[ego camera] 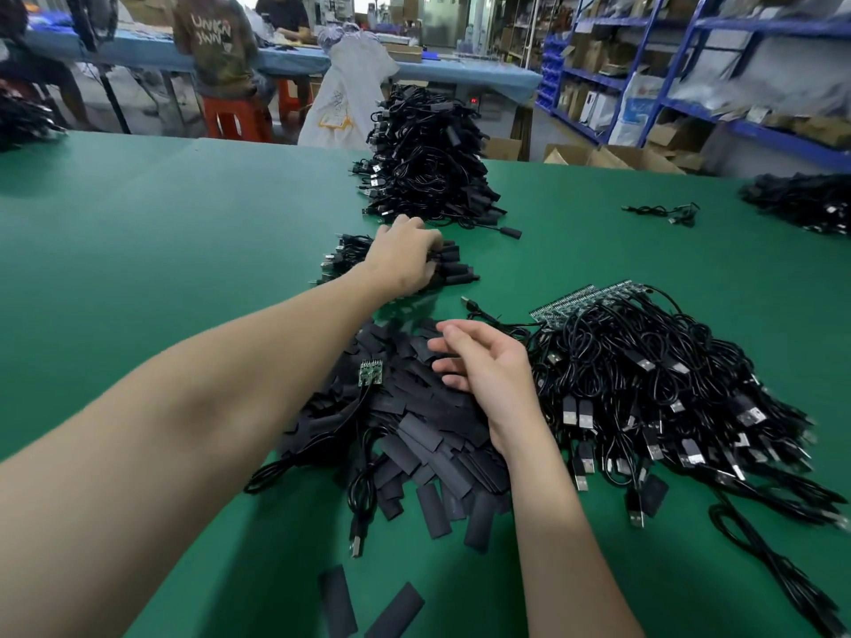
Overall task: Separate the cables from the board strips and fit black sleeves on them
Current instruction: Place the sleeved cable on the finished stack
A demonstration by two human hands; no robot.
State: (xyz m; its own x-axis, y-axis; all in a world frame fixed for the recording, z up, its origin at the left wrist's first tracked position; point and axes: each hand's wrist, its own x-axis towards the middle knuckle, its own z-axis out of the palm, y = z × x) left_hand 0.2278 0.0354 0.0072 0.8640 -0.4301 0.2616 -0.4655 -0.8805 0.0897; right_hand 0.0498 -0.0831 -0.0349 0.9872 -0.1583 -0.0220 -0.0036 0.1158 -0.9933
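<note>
My left hand [405, 255] reaches far forward and its curled fingers rest on a small bundle of sleeved cables [453, 267] on the green table [184, 232]. My right hand [483, 366] hovers open, fingers relaxed, over a heap of flat black sleeves [428, 435]. A cable with a small green board [370, 373] at its end lies on that heap, its USB plug [356, 545] near me. To the right lies a tangle of USB cables [654, 384] still joined to green board strips [575, 299].
A tall stack of finished cables [428, 163] stands behind the small bundle. More cables lie at the far right [801, 200] and far left [23, 117]. Two loose sleeves [364, 605] lie near me. People work at a blue table [460, 71] behind; shelves line the right.
</note>
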